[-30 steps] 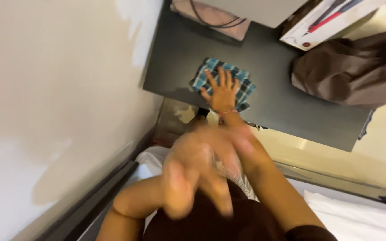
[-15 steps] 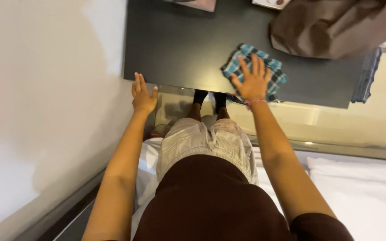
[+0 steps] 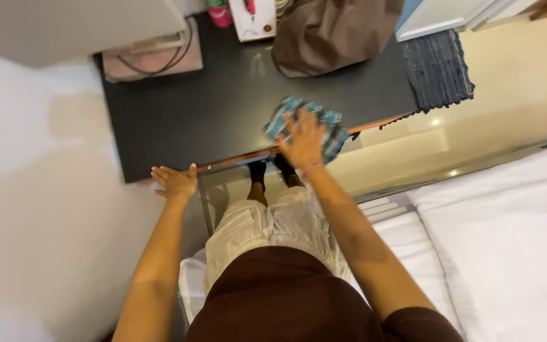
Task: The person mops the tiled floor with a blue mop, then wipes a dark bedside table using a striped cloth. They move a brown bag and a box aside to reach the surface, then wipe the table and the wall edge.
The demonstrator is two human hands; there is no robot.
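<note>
My right hand [image 3: 303, 140] lies flat, fingers spread, on a blue checked cloth [image 3: 335, 128] at the near edge of a dark tabletop [image 3: 223, 107]. My left hand [image 3: 175, 182] rests palm down on the table's near left edge, fingers apart, holding nothing. I stand right at the table; my light shorts and dark socks show below.
At the table's far side lie a brown bag or garment [image 3: 333, 31], a pink pouch with a black cable [image 3: 153, 54], a white box [image 3: 253, 19] and a dark blue towel [image 3: 437, 69] hanging over the right end. A white wall [image 3: 39, 209] is left, a white bed [image 3: 508, 240] right.
The view has swung. My right hand has slid the cloth toward the near edge of the table. My left hand stays on the table's near left edge.
</note>
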